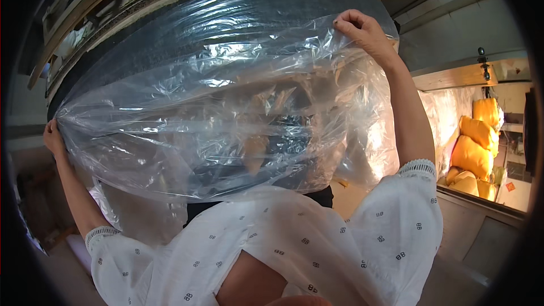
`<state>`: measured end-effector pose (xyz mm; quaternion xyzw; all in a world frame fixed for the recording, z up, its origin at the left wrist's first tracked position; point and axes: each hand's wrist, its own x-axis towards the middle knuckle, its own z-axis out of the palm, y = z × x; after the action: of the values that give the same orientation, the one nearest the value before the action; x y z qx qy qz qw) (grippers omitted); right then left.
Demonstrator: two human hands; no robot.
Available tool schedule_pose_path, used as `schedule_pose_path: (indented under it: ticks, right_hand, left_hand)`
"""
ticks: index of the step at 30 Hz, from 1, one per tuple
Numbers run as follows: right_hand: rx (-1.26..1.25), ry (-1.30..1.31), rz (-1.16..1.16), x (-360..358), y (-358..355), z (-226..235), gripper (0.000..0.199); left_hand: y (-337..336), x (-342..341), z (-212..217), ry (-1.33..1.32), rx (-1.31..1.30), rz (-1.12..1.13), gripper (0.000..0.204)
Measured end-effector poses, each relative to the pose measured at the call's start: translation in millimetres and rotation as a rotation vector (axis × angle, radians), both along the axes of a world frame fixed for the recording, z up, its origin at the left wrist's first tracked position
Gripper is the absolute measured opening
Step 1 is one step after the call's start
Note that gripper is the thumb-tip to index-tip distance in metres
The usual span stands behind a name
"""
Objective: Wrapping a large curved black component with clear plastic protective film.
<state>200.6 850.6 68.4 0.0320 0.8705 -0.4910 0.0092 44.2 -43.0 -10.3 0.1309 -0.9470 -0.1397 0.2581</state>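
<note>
A large sheet of clear plastic film point(221, 113) is stretched out in front of me, crinkled and shiny. My left hand point(53, 137) grips its gathered left edge at the far left. Raised at the upper right, my right hand point(362, 29) pinches the film's top right edge. Behind the film sits a big dark mattress-like block point(187, 28) with a pale piped edge, seen partly through the plastic. White patterned sleeves cover my upper arms at the bottom of the view.
Several yellow sacks point(479, 141) are stacked at the right beside more plastic-wrapped goods point(447, 119). A grey counter edge point(481, 215) runs below them. Wooden framing point(73, 17) shows at the upper left.
</note>
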Motion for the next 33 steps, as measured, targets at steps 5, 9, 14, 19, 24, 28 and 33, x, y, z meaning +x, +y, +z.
schedule_pose_path:
  ticks: [5, 9, 14, 19, 24, 28, 33]
  right_hand:
    - [-0.08, -0.064, -0.069, -3, 6, 4, 0.018]
    - [-0.217, 0.039, -0.192, -16, 13, 2, 0.014]
    - [-0.052, 0.16, -0.272, -33, 21, -11, 0.017]
    - [0.334, 0.382, -0.269, -71, 29, -31, 0.02]
    - [0.396, 0.403, -0.255, -76, -4, -28, 0.017]
    - [0.351, 0.6, -0.088, -63, -34, -33, 0.013]
    - [0.345, 0.522, -0.159, -84, -38, -37, 0.019]
  left_hand:
    - [-5, -2, 5, -0.053, 0.048, -0.011, 0.042]
    - [-13, -4, -4, -0.061, 0.081, 0.018, 0.044]
    - [-5, 3, 4, -0.04, 0.127, -0.027, 0.041]
    - [4, 26, 21, 0.122, 0.248, -0.127, 0.037]
    - [-23, 86, 88, 0.244, 0.127, 0.029, 0.034]
    - [-43, 154, 148, 0.335, 0.251, 0.131, 0.036]
    - [-34, 214, 157, 0.259, 0.226, 0.134, 0.039]
